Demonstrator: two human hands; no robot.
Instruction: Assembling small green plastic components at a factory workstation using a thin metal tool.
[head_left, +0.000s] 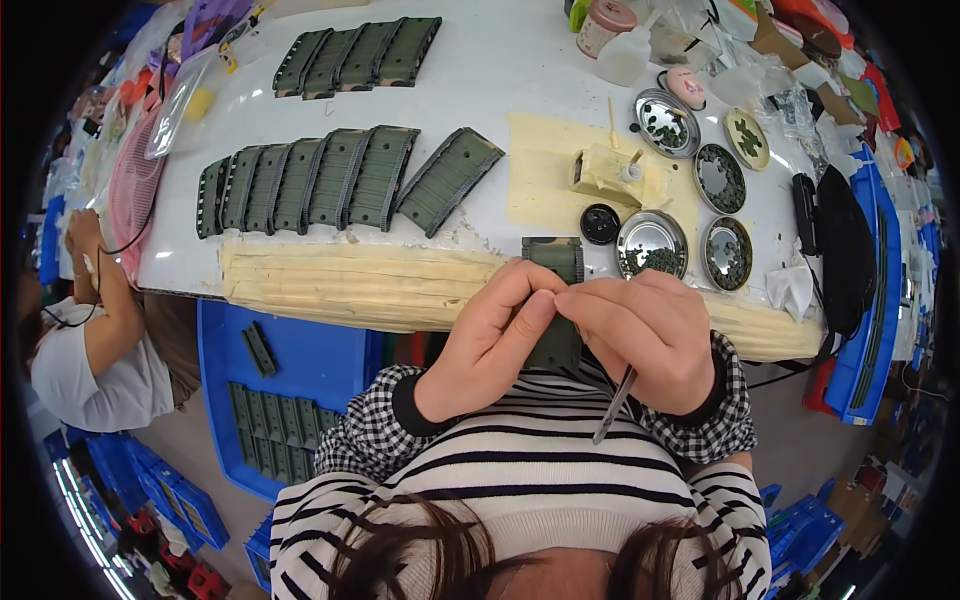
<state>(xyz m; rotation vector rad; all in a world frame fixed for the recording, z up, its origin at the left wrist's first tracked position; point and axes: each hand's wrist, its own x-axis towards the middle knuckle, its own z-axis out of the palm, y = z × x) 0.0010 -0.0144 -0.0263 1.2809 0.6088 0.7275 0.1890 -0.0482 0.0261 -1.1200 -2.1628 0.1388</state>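
Note:
My left hand (490, 335) and my right hand (650, 330) meet fingertip to fingertip over a dark green ribbed panel (553, 352). Each is closed in a pinch; whatever is between the tips is too small or hidden to make out. A pair of metal tweezers (613, 408) is held in my right hand, its silver end sticking out below the palm. The panel's camouflage-edged far end shows past my fingers near the table edge. Just beyond my right hand stands a round metal dish (651, 242) of small dark green pieces.
More dishes of green bits, including a metal dish (727, 252), stand at right. A tape-covered block (610, 175) and a black round lid (600, 223) lie nearby. Rows of green panels (320, 180) lie at left. A blue bin (290, 340) sits below; another person (105, 340) is at far left.

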